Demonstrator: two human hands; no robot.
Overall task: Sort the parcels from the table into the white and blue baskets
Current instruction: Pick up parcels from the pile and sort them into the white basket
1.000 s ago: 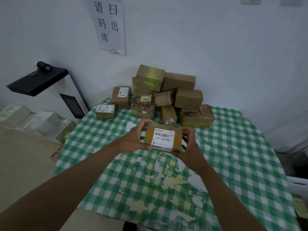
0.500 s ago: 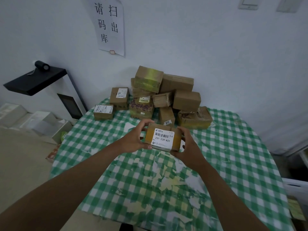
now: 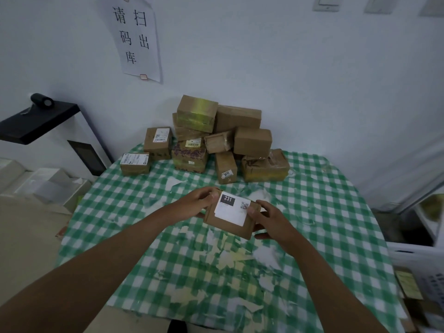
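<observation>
I hold a small brown cardboard parcel (image 3: 230,217) above the middle of the table, between both hands. Its upturned face carries a white label marked 231 with a small QR code. My left hand (image 3: 197,203) grips its left end, thumb on top. My right hand (image 3: 271,222) grips its right end, thumb on the label's edge. A heap of several brown parcels (image 3: 216,138) is stacked against the wall at the table's far side. A white basket (image 3: 422,267) shows partly at the right edge, below table height. No blue basket is in view.
The table wears a worn green-and-white checked cloth (image 3: 324,212). A black shelf (image 3: 36,121) with a small dark cylinder juts out at the left. White boxes (image 3: 40,183) lie on the floor at the left. A paper sign (image 3: 134,37) hangs on the wall.
Both hands have turned the parcel over: the barcode label that faced me is gone and a face with a 231 label is up. The parcel sits lower and flatter.
</observation>
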